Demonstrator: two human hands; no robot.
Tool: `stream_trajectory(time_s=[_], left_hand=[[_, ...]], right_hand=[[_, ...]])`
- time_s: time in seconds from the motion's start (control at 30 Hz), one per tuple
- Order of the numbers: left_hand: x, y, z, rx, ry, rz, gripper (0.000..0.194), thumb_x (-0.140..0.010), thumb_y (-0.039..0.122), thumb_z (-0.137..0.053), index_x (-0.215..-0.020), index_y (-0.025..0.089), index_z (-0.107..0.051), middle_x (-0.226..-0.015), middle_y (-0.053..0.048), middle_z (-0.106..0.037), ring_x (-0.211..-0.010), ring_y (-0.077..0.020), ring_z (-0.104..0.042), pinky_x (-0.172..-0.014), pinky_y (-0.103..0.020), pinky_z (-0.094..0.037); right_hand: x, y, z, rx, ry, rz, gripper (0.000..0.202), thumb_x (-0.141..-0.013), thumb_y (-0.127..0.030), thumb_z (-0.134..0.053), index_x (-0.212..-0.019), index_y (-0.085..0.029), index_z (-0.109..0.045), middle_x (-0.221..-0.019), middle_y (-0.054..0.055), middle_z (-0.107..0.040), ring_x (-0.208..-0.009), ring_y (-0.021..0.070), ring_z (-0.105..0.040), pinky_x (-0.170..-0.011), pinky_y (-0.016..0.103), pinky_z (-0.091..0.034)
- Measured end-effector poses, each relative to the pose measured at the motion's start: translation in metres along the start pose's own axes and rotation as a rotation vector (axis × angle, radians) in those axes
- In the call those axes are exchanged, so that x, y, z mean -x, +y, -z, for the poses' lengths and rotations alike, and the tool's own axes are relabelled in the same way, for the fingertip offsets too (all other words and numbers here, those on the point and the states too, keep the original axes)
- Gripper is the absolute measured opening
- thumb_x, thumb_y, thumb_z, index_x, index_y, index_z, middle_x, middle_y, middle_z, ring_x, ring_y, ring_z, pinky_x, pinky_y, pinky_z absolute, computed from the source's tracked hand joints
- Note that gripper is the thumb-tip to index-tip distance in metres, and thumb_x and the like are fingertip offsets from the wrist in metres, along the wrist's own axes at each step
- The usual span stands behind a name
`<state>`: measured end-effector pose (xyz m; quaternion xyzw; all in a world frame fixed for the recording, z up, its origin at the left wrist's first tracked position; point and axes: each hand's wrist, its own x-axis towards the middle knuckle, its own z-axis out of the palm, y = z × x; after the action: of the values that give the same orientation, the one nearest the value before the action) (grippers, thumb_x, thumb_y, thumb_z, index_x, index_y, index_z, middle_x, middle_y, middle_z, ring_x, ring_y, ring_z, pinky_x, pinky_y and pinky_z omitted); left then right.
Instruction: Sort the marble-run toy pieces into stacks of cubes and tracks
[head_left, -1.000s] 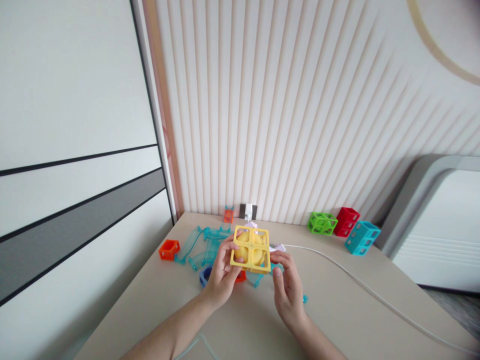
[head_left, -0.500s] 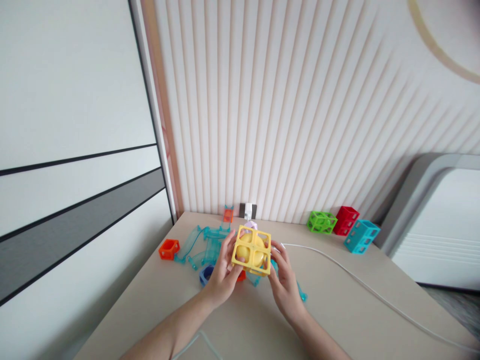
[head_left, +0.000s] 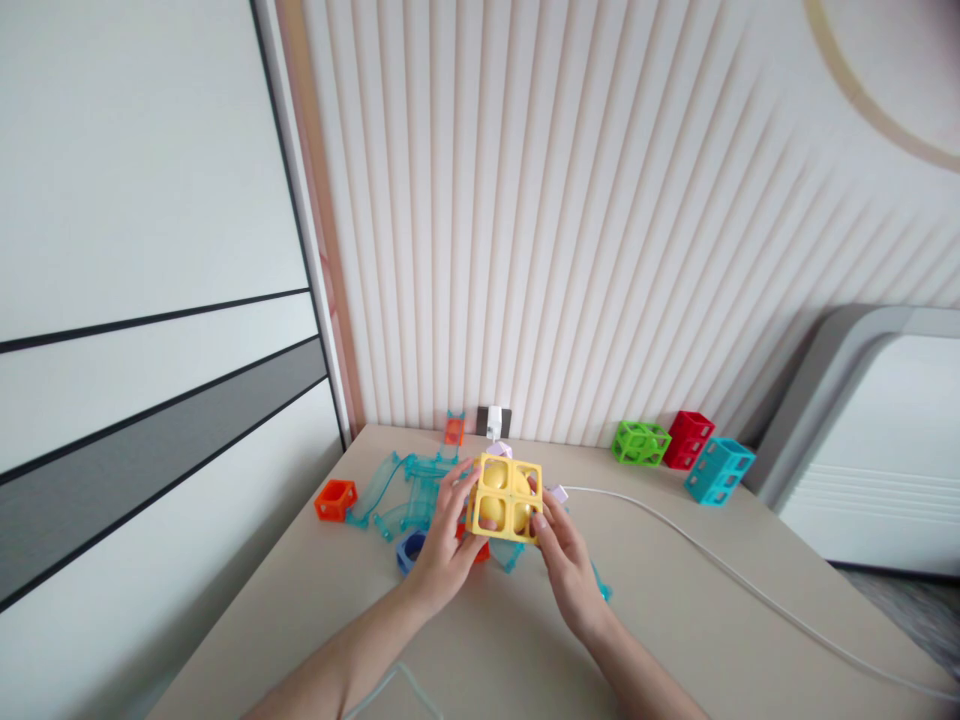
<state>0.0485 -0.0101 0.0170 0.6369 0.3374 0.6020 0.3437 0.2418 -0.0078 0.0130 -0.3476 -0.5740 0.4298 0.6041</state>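
Observation:
A yellow block (head_left: 510,497) with four square openings and rounded forms inside is held between my two hands above the table. My left hand (head_left: 445,545) grips its left side, fingers behind and thumb near the lower edge. On the right side, my right hand (head_left: 564,550) closes around it with the thumb on the front lower corner. Behind and below the block lie an orange-red piece (head_left: 478,550), partly hidden, and clear teal track pieces (head_left: 424,500). A blue ring-like piece (head_left: 409,552) sits beside my left wrist.
An orange cube frame (head_left: 335,500) is at the table's left. Green (head_left: 640,443), red (head_left: 688,440) and blue (head_left: 718,471) blocks stand at the back right by the ribbed wall. A white cable (head_left: 705,542) runs from the wall charger (head_left: 494,422) across the right side.
The yellow block has been tilted so its four-opening face turns more squarely to me. My right thumb has moved up onto its front. The view has shifted slightly.

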Motion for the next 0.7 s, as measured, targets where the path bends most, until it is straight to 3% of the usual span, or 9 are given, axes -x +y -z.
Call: stream_trajectory(time_s=[0.1,0.33,0.43,0.5,0.7], left_hand=[[-0.003,0.006,0.001,-0.069,-0.034,-0.001,0.055,-0.095,0.034,-0.065,-0.148,0.034,-0.050,-0.163,-0.012,-0.031,-0.152,-0.0339,-0.029,-0.121,-0.053,-0.033],[-0.003,0.010,0.005,-0.015,-0.189,-0.057,0.064,-0.093,0.027,-0.068,-0.151,0.040,-0.044,-0.163,-0.009,-0.034,-0.150,-0.0326,-0.034,-0.120,-0.051,-0.036],[-0.002,0.014,0.001,0.223,-0.195,0.063,0.077,-0.092,0.031,-0.071,-0.158,0.037,-0.032,-0.164,-0.013,-0.033,-0.145,-0.0334,-0.042,-0.114,-0.049,-0.044],[-0.004,0.018,-0.003,0.396,-0.129,0.159,0.081,-0.091,0.036,-0.072,-0.159,0.033,-0.029,-0.159,-0.015,-0.041,-0.141,-0.0326,-0.048,-0.111,-0.049,-0.047],[-0.013,0.029,-0.003,0.615,-0.127,0.387,0.060,-0.080,0.036,-0.084,-0.134,0.023,-0.059,-0.130,-0.013,-0.069,-0.122,-0.0331,-0.065,-0.105,-0.049,-0.052]], right_hand=[[-0.001,-0.008,-0.006,-0.059,0.017,0.033,0.046,-0.096,-0.052,-0.063,-0.137,-0.030,-0.062,-0.126,0.009,-0.073,-0.105,0.0273,-0.074,-0.085,0.041,-0.063],[0.003,0.001,-0.002,-0.025,0.154,0.048,0.042,-0.098,-0.049,-0.061,-0.134,-0.027,-0.061,-0.137,0.009,-0.067,-0.124,0.0268,-0.065,-0.098,0.040,-0.058],[0.005,0.005,0.002,0.032,0.162,0.070,0.039,-0.101,-0.048,-0.056,-0.134,-0.028,-0.057,-0.137,0.008,-0.067,-0.126,0.0247,-0.064,-0.098,0.038,-0.057],[0.007,0.005,0.002,0.073,0.116,0.108,0.039,-0.103,-0.047,-0.053,-0.137,-0.028,-0.055,-0.138,0.009,-0.065,-0.125,0.0242,-0.064,-0.097,0.037,-0.058],[0.015,0.002,-0.001,0.175,-0.081,0.194,0.041,-0.103,-0.043,-0.053,-0.141,-0.029,-0.051,-0.142,0.012,-0.061,-0.130,0.0260,-0.059,-0.105,0.042,-0.053]])
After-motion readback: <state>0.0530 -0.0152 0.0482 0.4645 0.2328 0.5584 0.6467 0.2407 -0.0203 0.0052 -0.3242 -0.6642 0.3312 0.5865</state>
